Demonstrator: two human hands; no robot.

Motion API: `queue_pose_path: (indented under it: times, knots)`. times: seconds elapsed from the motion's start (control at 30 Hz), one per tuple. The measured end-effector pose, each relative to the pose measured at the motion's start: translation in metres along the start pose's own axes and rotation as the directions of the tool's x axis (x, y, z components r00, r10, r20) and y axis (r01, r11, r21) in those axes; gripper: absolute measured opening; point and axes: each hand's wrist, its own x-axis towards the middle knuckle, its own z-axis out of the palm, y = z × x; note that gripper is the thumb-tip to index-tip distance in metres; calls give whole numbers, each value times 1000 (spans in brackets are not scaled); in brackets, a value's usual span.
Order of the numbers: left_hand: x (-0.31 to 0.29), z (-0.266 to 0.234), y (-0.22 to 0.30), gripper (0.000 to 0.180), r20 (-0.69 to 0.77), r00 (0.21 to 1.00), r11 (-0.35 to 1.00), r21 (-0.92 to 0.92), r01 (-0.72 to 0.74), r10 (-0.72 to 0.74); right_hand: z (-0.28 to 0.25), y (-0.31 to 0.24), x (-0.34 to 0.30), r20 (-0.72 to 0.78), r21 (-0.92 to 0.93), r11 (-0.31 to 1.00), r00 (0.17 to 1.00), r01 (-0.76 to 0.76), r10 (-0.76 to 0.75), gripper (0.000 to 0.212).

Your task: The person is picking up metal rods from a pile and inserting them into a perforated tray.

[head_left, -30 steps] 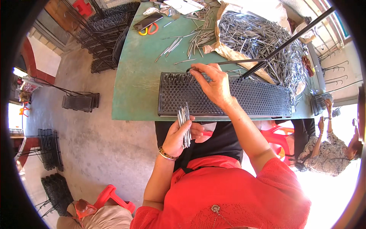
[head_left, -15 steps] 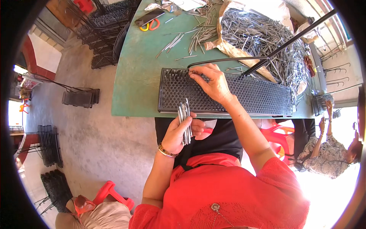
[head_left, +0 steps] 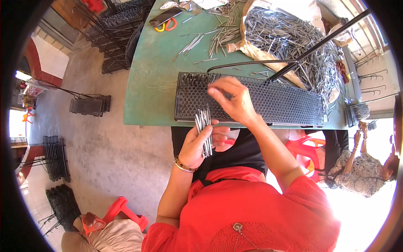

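Observation:
In my left hand is an upright bundle of thin silvery metal rods, held between thumb and fingers just off the table's front edge. My right hand hovers over a long black rack full of round holes. Its thumb and forefinger are close together, slightly blurred, and whether a rod is between them is hidden. Several rods stand in the holes at the rack's far left corner. A black bent handle rises from the rack toward the upper right.
Behind the rack, a large heap of rods lies on torn brown paper on the green table. Scissors and a phone lie far left. Black racks stand on the floor. Another person is at right.
My right hand has drawn back from the standing rods, a little nearer to me and to the right. My left hand still holds its bundle in nearly the same place.

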Motion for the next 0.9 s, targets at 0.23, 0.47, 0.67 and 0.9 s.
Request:
queue_pose_path:
  times: [0.23, 0.47, 0.67, 0.9]
  knots:
    - [6, 6, -2, 33, -7, 1000, 999, 42, -6, 7, -12, -14, -24, 446, 292, 724, 759, -625, 475, 23]
    - [15, 7, -12, 34, -124, 992, 997, 74, -16, 25, -23, -8, -25, 380, 318, 664, 732, -677, 565, 19]
    - [19, -4, -15, 28, -166, 986, 999, 41, 8, -1, -46, 7, -2, 82, 444, 741, 847, -503, 526, 20]
    - [18, 5, -15, 28, -165, 984, 996, 56, 70, -60, -30, 27, 22, -194, 107, 961, 943, -254, 271, 18]
